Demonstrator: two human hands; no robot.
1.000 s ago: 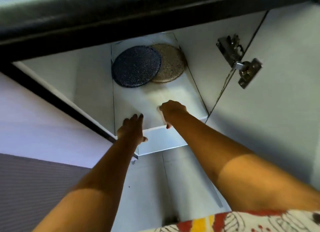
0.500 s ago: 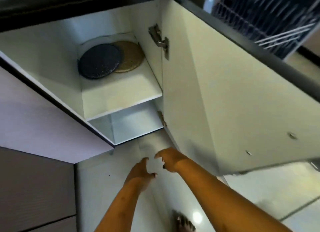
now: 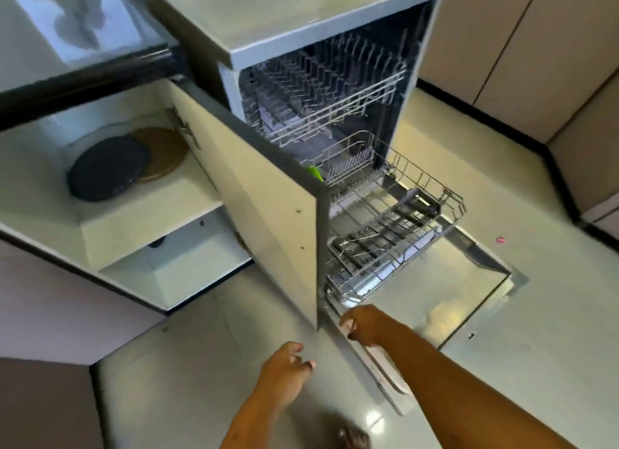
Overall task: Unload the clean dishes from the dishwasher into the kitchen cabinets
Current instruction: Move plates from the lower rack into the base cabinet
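Observation:
The dishwasher (image 3: 335, 36) stands open with its door (image 3: 469, 294) folded down and both wire racks pulled out. The lower rack (image 3: 402, 224) shows only wire tines and a small green item (image 3: 315, 173) behind the cabinet door. In the open lower cabinet, a dark round plate (image 3: 107, 168) overlaps a tan round plate (image 3: 167, 152) on the shelf (image 3: 147, 214). My left hand (image 3: 284, 370) hangs over the floor with loosely curled fingers, holding nothing. My right hand (image 3: 363, 324) hovers by the front corner of the lower rack, fingers curled and holding nothing.
The open cabinet door (image 3: 268, 207) stands between the cabinet and the dishwasher, its edge close to my right hand. Beige cabinet fronts (image 3: 502, 46) line the right side. A glossy tiled floor (image 3: 201, 365) lies below. A small pink object (image 3: 500, 239) sits on the floor.
Both hands have left the cabinet shelf and dropped low. The view has swung right and back, bringing the open dishwasher into sight. The two plates stay on the shelf.

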